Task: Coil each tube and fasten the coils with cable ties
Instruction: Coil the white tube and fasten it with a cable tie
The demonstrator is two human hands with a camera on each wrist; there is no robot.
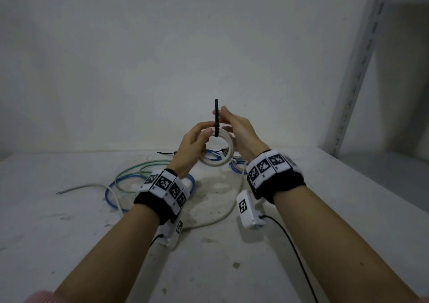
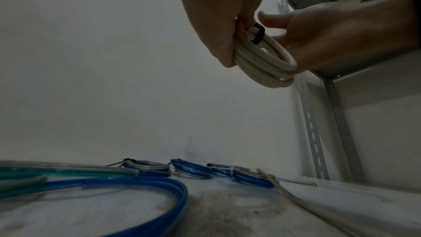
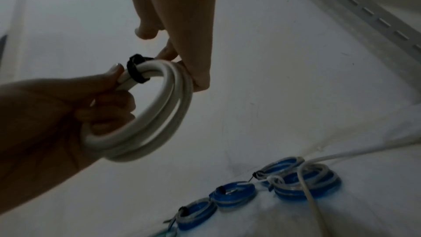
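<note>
A white tube wound into a coil point(image 1: 218, 161) is held up above the table between both hands. My left hand point(image 1: 204, 133) grips the coil's left side, fingers curled through the ring, as the right wrist view shows on the coil point(image 3: 148, 123). A black cable tie point(image 1: 216, 117) wraps the top of the coil, its tail standing straight up. My right hand point(image 1: 224, 114) pinches that tail beside the tie's head point(image 3: 134, 71). From the left wrist, the tie point(image 2: 258, 32) sits snug round the coil point(image 2: 262, 60).
Several small blue coils point(image 3: 234, 194) fastened with ties lie at the back of the white table point(image 1: 232, 268). Loose blue point(image 1: 111, 196), green point(image 1: 130, 170) and white point(image 1: 222, 214) tubes sprawl to the left and centre. A slotted shelf upright point(image 1: 357, 70) stands at the right; a wall is behind.
</note>
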